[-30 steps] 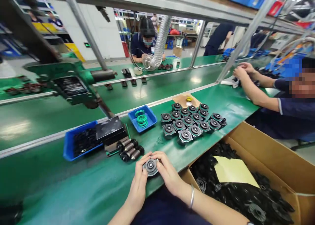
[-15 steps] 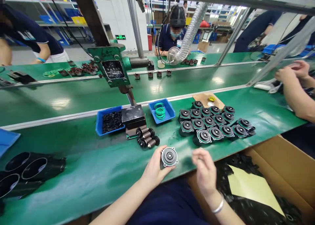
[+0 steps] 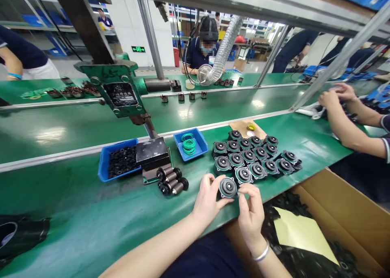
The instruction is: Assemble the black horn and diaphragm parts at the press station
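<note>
A round black housing (image 3: pixel 228 187) with a metal flange and small ears faces up in my left hand (image 3: pixel 209 199), whose fingers and thumb wrap its left side. My right hand (image 3: pixel 251 209) is at the housing's right edge, thumb and fingertips drawn together there; anything between them is too small to make out. Just beyond stand several similar housings (image 3: pixel 250 156) in rows, with green rings around their tops. Left of my hands lies a small pile of rotors (image 3: pixel 172 180) with black ends.
A green press (image 3: pixel 120 91) stands at left over a black block (image 3: pixel 152 152). Nearby are a blue bin of black parts (image 3: pixel 103 164) and a blue tray of green rings (image 3: pixel 199 147). An open carton (image 3: pixel 350 201) is at lower right; another person's hands (image 3: pixel 335 95) are at far right.
The view has turned to the right. My left hand has brought the housing nearer the rows, and my right hand has closed in from the right to meet its edge.
</note>
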A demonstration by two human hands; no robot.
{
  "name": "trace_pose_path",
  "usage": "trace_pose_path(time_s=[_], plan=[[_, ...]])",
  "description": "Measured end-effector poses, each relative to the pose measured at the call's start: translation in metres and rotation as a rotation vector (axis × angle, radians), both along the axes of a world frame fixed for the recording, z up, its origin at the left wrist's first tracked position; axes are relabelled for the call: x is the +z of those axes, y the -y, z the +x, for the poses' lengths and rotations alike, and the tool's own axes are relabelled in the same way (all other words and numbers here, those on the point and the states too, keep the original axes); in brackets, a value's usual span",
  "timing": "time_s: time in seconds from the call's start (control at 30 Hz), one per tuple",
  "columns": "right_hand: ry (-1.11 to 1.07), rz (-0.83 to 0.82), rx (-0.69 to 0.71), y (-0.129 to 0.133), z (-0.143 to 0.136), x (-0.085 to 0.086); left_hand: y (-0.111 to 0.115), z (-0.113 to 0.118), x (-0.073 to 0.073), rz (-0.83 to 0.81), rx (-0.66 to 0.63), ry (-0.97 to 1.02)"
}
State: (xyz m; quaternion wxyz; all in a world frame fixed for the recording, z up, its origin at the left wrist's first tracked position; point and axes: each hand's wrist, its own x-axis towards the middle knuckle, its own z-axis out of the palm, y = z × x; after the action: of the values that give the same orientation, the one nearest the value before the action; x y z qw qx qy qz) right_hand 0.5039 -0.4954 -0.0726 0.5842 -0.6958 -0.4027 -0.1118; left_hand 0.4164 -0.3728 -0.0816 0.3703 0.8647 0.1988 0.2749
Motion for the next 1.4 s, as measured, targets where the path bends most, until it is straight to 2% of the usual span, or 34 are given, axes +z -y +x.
trace_pose_path(time_s=[0.17, 0.27, 0.37, 0.5, 0.57, 0.6, 0.7, 0.77, 0.9, 1.0, 1.1, 1.23, 1.33, 1.4], plan=[[0.159, -0.029, -0.069, -0.003, 0.002, 0.006, -0.002, 0.035, -0.005, 0.014, 0.071, 0.077], [0.243, -0.024, -0.028, -0.006, -0.001, 0.017, -0.003, 0.032, -0.005, 0.029, 0.112, 0.06], [0.32, -0.009, 0.056, -0.017, -0.004, 0.032, -0.005, 0.0, 0.001, 0.06, 0.047, 0.027], [0.324, -0.132, 0.253, -0.052, -0.012, 0.054, -0.013, -0.072, 0.012, 0.156, -0.097, -0.006], [0.302, -0.267, 0.374, -0.074, -0.019, 0.061, -0.02, -0.107, 0.013, 0.241, -0.059, 0.01], [0.306, -0.337, 0.442, -0.085, -0.024, 0.063, -0.024, -0.121, 0.013, 0.287, 0.011, 0.027], [0.405, -0.531, 0.67, -0.111, -0.039, 0.056, -0.042, -0.147, 0.011, 0.383, 0.275, 0.057], [0.475, -0.597, 0.751, -0.121, -0.049, 0.044, -0.058, -0.153, 0.012, 0.411, 0.32, 0.016], [0.532, -0.521, 0.797, -0.132, -0.06, 0.016, -0.091, -0.153, 0.019, 0.457, 0.052, -0.165], [0.591, -0.44, 0.838, -0.141, -0.066, 0.009, -0.106, -0.157, 0.022, 0.518, -0.02, -0.215], [0.625, -0.433, 0.858, -0.147, -0.072, 0.011, -0.108, -0.163, 0.016, 0.57, 0.046, -0.208], [0.634, -0.523, 0.907, -0.142, -0.072, 0.014, -0.102, -0.163, 0.005, 0.599, 0.13, -0.264], [0.52, -0.62, 0.979, -0.129, -0.061, 0.014, -0.095, -0.163, 0.009, 0.576, 0.157, -0.331], [0.337, -0.633, 0.94, -0.12, -0.052, 0.016, -0.087, -0.166, 0.017, 0.552, 0.169, -0.334]])
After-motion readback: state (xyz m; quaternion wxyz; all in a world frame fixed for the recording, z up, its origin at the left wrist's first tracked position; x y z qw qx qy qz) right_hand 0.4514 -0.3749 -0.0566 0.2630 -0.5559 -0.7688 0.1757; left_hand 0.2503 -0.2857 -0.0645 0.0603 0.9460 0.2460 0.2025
